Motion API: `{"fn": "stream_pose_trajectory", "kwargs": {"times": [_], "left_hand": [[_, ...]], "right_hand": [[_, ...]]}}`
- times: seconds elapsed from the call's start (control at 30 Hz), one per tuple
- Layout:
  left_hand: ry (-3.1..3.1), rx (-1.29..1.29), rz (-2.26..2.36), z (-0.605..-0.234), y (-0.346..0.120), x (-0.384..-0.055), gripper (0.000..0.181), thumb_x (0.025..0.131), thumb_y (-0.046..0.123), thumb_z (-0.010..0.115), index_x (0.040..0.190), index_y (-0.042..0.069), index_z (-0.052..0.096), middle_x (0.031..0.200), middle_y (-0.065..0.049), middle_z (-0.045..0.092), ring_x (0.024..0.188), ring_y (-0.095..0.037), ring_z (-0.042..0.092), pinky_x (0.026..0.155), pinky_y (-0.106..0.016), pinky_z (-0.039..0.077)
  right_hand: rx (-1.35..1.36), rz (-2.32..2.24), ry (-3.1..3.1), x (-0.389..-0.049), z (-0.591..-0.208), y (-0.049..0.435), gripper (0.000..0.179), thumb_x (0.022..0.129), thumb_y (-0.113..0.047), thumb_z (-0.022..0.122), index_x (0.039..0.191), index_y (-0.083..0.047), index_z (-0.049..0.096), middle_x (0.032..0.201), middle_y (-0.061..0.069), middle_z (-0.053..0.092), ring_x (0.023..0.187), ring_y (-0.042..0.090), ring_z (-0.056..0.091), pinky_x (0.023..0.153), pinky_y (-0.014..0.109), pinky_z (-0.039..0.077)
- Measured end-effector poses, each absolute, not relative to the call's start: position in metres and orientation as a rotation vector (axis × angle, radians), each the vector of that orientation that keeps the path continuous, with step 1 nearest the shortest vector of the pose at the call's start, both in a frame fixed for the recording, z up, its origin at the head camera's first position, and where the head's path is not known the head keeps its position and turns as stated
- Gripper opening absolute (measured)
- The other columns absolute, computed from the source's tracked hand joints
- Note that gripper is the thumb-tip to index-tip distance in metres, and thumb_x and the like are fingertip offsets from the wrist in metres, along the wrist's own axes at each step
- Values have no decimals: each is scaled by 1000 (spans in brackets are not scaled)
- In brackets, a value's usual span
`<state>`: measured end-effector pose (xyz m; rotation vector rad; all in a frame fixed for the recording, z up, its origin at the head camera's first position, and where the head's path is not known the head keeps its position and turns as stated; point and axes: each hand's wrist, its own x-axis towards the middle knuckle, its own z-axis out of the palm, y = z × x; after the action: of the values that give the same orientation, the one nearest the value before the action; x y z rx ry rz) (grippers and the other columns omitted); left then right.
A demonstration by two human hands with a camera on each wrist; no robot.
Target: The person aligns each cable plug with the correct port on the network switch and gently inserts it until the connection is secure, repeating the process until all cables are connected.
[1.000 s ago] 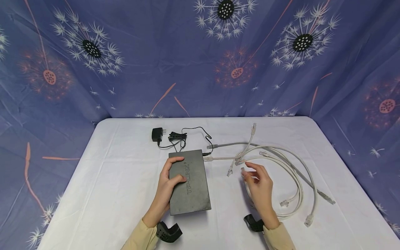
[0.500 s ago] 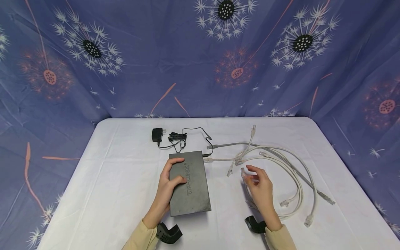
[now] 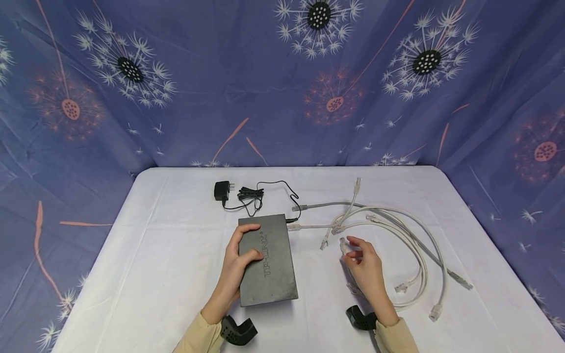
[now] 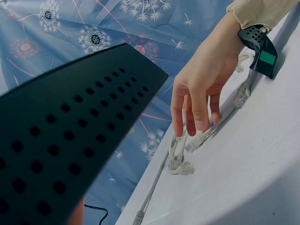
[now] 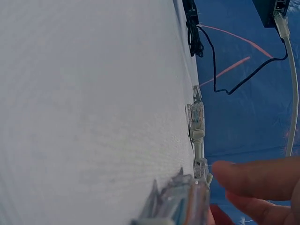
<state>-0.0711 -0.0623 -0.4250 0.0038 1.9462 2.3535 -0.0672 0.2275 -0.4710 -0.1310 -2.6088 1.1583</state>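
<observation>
In the head view, the left hand (image 3: 234, 262) grasps a matte dark-grey box (image 3: 270, 267) raised over the cloth-covered desk (image 3: 154, 260), its remaining fingers hidden. To the box's right, the right hand (image 3: 367, 269) pinches a pale cable's clear plastic plug (image 3: 343, 244), blurred and cut off up close. Since a second ago, the right hand sits slightly nearer the body; the left's grasp looks unchanged.

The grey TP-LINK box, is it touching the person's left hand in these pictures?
Touching. The head view shows it plainly: the left hand grips the grey box along its left side, with fingers resting on its printed face.
</observation>
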Motion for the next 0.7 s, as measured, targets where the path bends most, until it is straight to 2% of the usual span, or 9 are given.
{"fn": "stream_pose_trajectory", "kwargs": {"times": [0.4, 0.7], "left_hand": [[1948, 3, 2357, -425, -62, -71, 59, 73, -6, 56, 128, 14, 54, 125, -11, 46, 105, -29, 44, 88, -40, 34], [1951, -2, 2357, -426, -63, -70, 58, 73, -6, 57, 128, 13, 53, 126, -11, 46, 105, -29, 43, 89, -40, 33]], "right_hand": [[-91, 1172, -2671, -66, -472, 229, 53, 69, 16, 67, 121, 6, 58, 106, 21, 55, 78, 27, 62, 64, 23, 47], [-150, 1162, -2618, -67, -470, 228, 46, 71, 13, 60, 117, 6, 61, 95, 17, 65, 75, 27, 61, 64, 19, 44]]}}
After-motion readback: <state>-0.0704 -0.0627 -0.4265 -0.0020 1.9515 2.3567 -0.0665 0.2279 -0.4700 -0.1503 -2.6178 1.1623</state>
